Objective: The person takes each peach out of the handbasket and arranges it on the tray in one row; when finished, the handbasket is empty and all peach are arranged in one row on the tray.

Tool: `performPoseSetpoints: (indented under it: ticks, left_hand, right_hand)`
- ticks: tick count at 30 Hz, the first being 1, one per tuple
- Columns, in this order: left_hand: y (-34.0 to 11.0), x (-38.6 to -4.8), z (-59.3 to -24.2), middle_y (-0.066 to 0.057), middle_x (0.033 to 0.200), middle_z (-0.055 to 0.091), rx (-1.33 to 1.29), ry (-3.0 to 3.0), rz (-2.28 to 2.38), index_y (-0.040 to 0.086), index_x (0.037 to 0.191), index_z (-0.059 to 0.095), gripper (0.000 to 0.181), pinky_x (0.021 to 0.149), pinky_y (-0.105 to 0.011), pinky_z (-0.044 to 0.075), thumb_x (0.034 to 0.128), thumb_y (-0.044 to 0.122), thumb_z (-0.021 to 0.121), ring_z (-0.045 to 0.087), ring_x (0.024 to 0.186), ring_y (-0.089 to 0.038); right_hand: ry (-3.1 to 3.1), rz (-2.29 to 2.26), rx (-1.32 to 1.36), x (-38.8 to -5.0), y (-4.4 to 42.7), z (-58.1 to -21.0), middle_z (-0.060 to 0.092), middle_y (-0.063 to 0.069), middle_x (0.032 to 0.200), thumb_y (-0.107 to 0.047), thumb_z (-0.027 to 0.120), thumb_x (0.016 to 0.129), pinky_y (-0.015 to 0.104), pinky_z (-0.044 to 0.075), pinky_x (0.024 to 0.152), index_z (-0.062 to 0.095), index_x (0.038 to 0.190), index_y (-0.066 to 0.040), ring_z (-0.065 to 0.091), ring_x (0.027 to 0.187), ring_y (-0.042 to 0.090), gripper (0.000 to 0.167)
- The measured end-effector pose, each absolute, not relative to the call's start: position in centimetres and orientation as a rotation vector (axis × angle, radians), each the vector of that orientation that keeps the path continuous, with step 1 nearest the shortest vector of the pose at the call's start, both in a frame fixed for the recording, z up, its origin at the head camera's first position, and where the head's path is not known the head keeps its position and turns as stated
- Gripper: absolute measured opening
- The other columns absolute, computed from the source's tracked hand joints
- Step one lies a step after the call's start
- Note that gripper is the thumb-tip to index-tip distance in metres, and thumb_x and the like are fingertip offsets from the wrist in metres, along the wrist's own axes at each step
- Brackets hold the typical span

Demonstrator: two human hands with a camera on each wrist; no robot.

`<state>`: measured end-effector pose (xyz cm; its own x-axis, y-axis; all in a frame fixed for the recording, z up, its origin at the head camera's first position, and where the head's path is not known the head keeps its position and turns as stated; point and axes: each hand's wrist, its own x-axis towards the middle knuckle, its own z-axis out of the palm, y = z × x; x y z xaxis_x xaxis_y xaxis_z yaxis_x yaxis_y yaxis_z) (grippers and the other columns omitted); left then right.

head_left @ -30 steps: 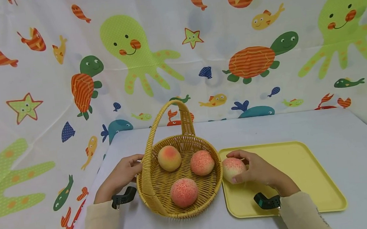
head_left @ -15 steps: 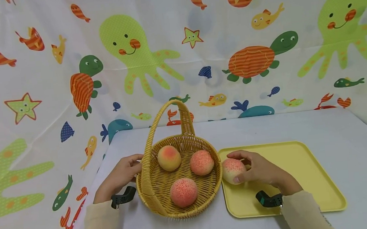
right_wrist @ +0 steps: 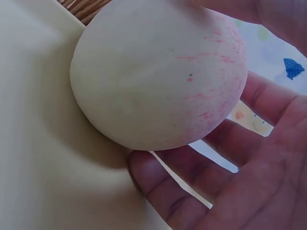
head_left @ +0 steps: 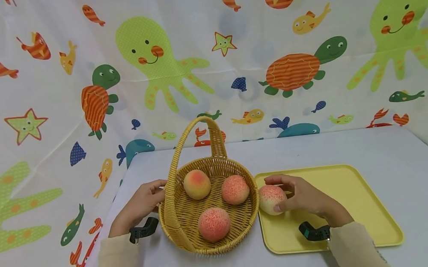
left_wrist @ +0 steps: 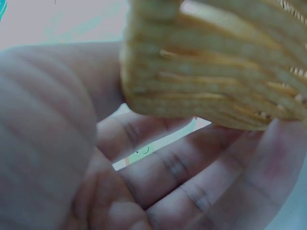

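A woven basket (head_left: 242, 229) with an arched handle holds three peaches: a yellow-orange one (head_left: 197, 184) at the back, a pink one (head_left: 235, 190) on the right and another pink one (head_left: 214, 224) in front. My left hand (head_left: 143, 204) grips the basket's left side; in the left wrist view its fingers lie under the woven wall (left_wrist: 206, 72). My right hand (head_left: 305, 197) holds a pale pink peach (head_left: 271, 199) at the left end of the yellow tray (head_left: 345, 207). The right wrist view shows thumb and fingers round this peach (right_wrist: 153, 76), low over the tray.
The tray stands just right of the basket, its left edge beside the basket's rim. A white cloth (head_left: 285, 152) covers the table. Behind and to the left hangs a curtain (head_left: 197, 36) printed with sea animals. Each wrist wears a small black camera.
My right wrist has shifted slightly to the right, with the fingers still round the peach. The left hand and the basket have stayed in place.
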<state>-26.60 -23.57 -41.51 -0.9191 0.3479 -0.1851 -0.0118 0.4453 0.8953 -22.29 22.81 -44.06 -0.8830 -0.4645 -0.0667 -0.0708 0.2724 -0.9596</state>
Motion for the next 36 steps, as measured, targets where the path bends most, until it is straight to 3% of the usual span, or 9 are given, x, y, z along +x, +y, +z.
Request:
performPoseSetpoints:
  ticks: [12,25,36]
  left_hand:
    - [-23.58,-26.61,-41.42,-0.014,0.11,0.076,0.292,2.357,1.462,-0.003,0.146,0.054,0.048,0.076,-0.044,0.064,0.104,0.02,0.059,0.074,0.088,-0.024]
    - [-23.5,-26.64,-41.49,-0.014,0.109,0.076,0.295,2.357,1.466,-0.003,0.145,0.055,0.047,0.076,-0.043,0.064,0.1044,0.021,0.06,0.074,0.088,-0.024]
    - [-23.56,-26.61,-41.45,-0.016,0.113,0.075,0.293,2.356,1.464,-0.002,0.147,0.053,0.049,0.078,-0.045,0.064,0.1048,0.022,0.06,0.074,0.091,-0.025]
  right_hand:
    - [2.167,-1.629,-0.533,-22.29,22.68,-44.24,0.053,0.022,0.149,-0.011,0.081,0.081,0.025,0.051,0.099,0.043,0.155,0.002,0.055,0.128,0.031,0.085]
    - [2.242,-1.62,-0.51,-22.35,22.4,-44.63,0.062,0.019,0.134,-0.009,0.085,0.077,0.033,0.056,0.086,0.053,0.146,0.002,0.06,0.109,0.03,0.077]
    - [2.295,-1.619,-0.489,-22.35,21.92,-44.65,0.059,0.018,0.124,-0.012,0.085,0.076,0.033,0.057,0.077,0.057,0.137,-0.002,0.061,0.1,0.031,0.068]
